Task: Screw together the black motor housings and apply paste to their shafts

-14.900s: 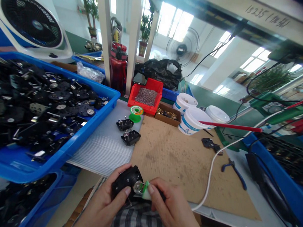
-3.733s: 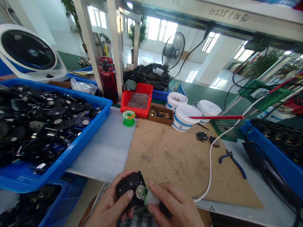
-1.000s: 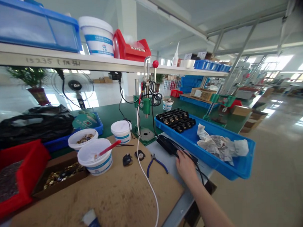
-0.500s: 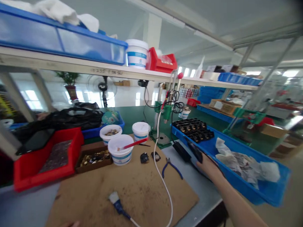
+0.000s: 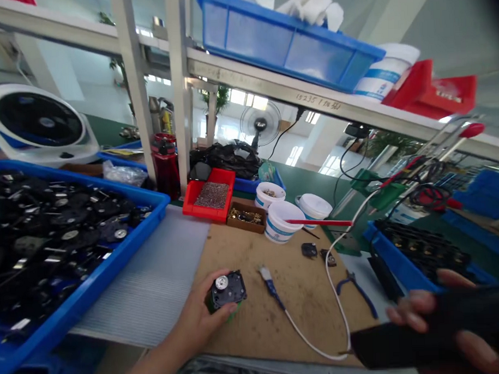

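Note:
My left hand is closed around a small black gear housing with a round white gear on top and a bit of green underneath. It holds this above the left part of a brown board. My right hand, blurred at the lower right, grips a long, dark, flat object whose kind I cannot make out. Between the hands, a brush with a blue handle lies on the board. Blue-handled pliers and two small black parts lie further right.
A blue tray of black housings stands left. Behind the board are a red bin, a box of brass pieces and white tubs. A white cord crosses the board. A shelf runs overhead.
My view has swung left, bringing the blue tray of housings into sight. My left hand has come up with the gear housing in it. My right hand has brought the dark object nearer.

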`<control>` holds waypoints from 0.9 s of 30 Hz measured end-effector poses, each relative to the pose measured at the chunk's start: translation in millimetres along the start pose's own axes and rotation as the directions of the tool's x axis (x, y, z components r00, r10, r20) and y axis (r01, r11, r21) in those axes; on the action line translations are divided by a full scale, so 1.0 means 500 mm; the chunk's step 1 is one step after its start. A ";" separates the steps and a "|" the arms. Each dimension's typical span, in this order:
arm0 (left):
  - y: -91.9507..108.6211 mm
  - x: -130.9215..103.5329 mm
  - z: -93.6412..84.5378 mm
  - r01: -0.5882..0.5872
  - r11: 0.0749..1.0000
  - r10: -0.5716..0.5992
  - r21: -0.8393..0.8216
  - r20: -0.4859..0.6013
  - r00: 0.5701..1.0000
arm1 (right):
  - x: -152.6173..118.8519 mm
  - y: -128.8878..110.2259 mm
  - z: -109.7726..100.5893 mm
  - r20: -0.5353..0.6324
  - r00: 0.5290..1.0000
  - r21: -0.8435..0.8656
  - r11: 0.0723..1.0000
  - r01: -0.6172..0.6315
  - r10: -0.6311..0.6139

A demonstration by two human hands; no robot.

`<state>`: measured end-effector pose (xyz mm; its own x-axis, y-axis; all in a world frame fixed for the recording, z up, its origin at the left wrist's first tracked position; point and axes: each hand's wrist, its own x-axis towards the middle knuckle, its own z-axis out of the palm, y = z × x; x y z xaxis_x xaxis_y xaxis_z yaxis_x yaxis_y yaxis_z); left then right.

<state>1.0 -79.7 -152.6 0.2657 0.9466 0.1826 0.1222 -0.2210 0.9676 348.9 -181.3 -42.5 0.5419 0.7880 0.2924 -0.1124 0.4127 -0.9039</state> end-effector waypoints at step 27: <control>0.016 -0.001 0.006 -0.161 0.981 0.161 -0.107 -0.014 0.987 | -0.063 0.102 0.541 0.545 0.839 0.145 0.984 -0.107 0.011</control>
<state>4.7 -82.8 -145.5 0.2685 0.9020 0.3382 -0.0255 -0.3443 0.9385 101.0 -61.6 -13.3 -0.0005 0.9143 0.4049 -0.2892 0.3875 -0.8753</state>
